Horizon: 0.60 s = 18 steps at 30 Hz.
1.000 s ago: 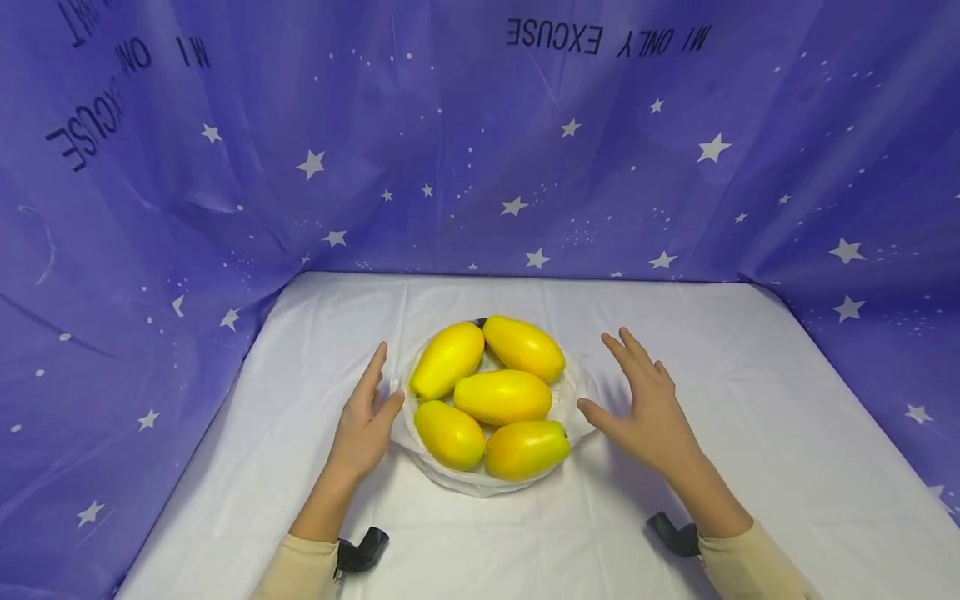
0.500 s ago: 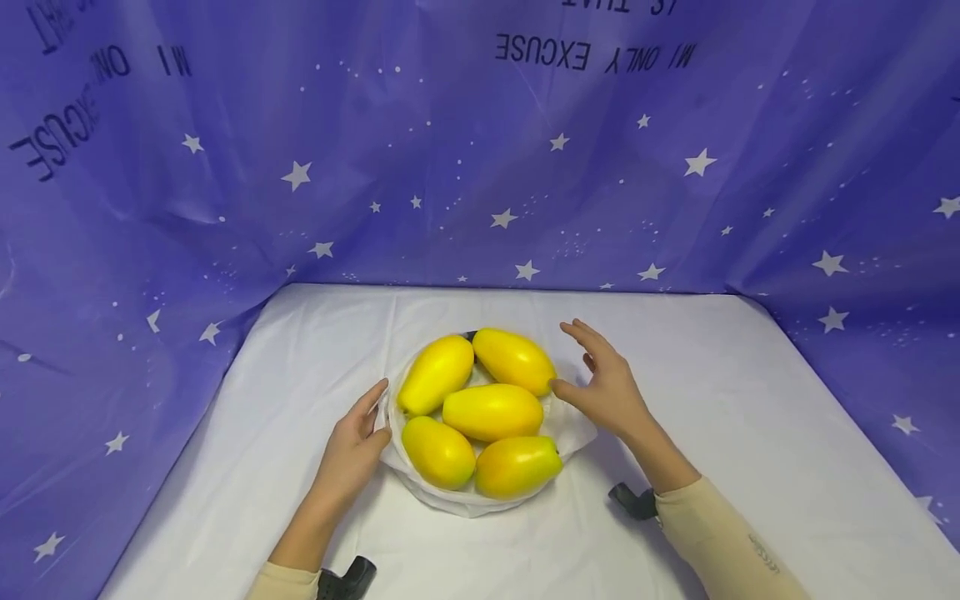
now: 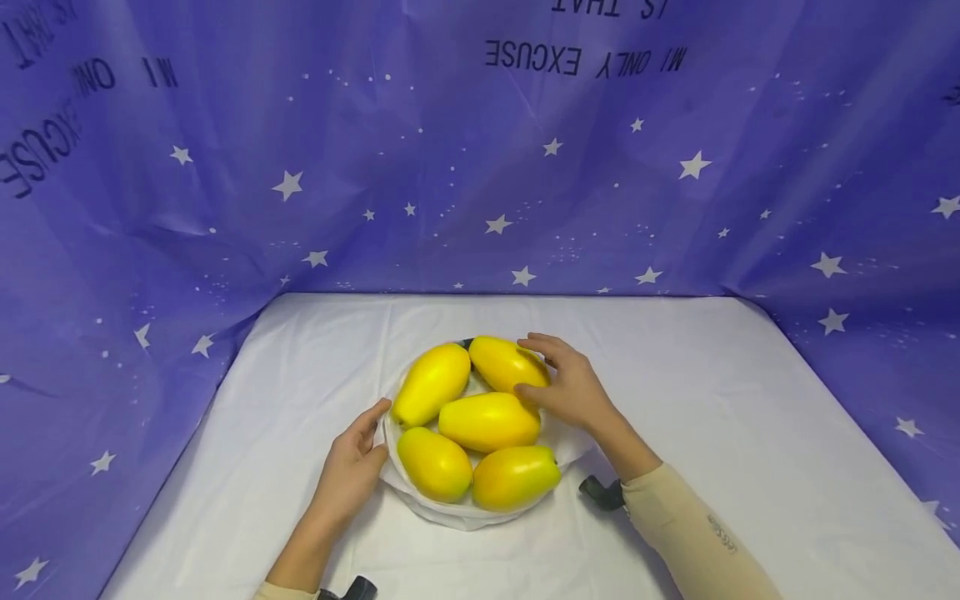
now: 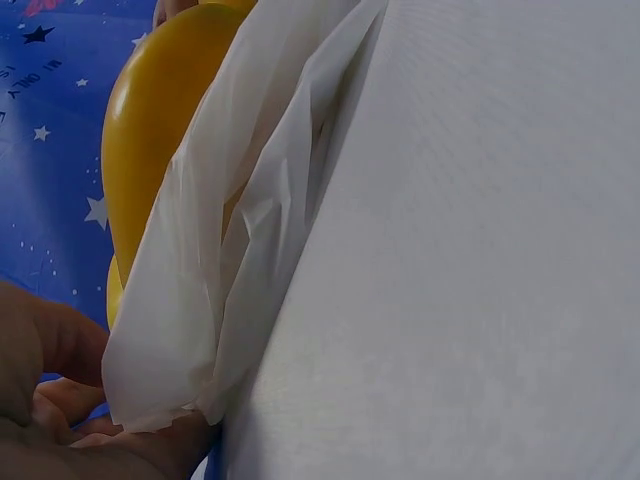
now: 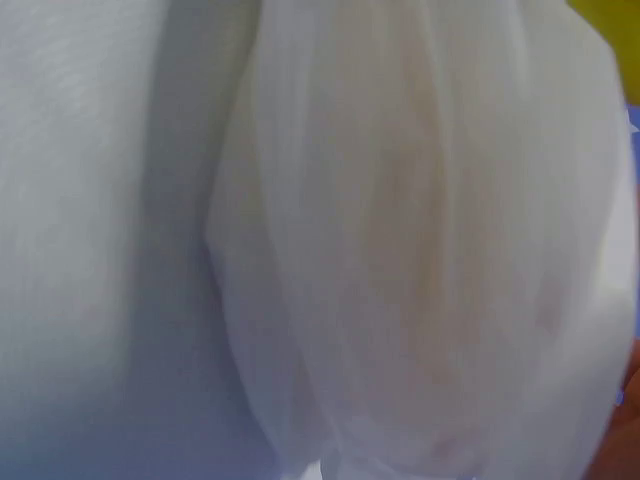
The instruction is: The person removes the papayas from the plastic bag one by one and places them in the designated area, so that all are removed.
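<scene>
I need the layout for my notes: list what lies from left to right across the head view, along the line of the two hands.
Purple star curtain → white tablecloth → left hand → middle yellow fruit → right hand → white tablecloth again → purple star curtain again.

A table [image 3: 712, 433] is covered with a white cloth that reaches every edge. A round plate [image 3: 465, 515] wrapped in thin white plastic is set near the middle, a bit closer to the front edge. Five yellow fruits [image 3: 489, 421] are piled on the plate. The back and side edges are met by a purple curtain with white stars [image 3: 675, 183].
</scene>
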Available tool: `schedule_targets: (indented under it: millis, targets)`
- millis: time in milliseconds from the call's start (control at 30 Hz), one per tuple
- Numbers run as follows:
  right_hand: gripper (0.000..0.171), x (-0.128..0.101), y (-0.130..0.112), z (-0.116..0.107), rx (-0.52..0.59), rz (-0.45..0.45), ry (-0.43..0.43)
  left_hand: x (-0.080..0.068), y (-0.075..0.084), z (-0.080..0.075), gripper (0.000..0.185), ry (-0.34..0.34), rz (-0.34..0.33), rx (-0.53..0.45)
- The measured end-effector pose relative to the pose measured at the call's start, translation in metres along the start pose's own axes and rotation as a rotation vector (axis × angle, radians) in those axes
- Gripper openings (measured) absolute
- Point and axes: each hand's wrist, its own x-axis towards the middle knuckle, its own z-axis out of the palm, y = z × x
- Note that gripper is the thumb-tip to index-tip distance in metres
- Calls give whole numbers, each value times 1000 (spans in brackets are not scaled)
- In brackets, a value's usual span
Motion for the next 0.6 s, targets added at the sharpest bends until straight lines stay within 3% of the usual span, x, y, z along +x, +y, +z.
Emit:
schedule_targets:
  millis: [233, 600]
  targets:
    - [60, 1, 0, 7, -15, 17, -18, -2, -2, 1, 60, 6, -10, 9]
    - [67, 11, 9, 8, 22, 112, -56, 2, -5, -1, 62, -5, 23, 25]
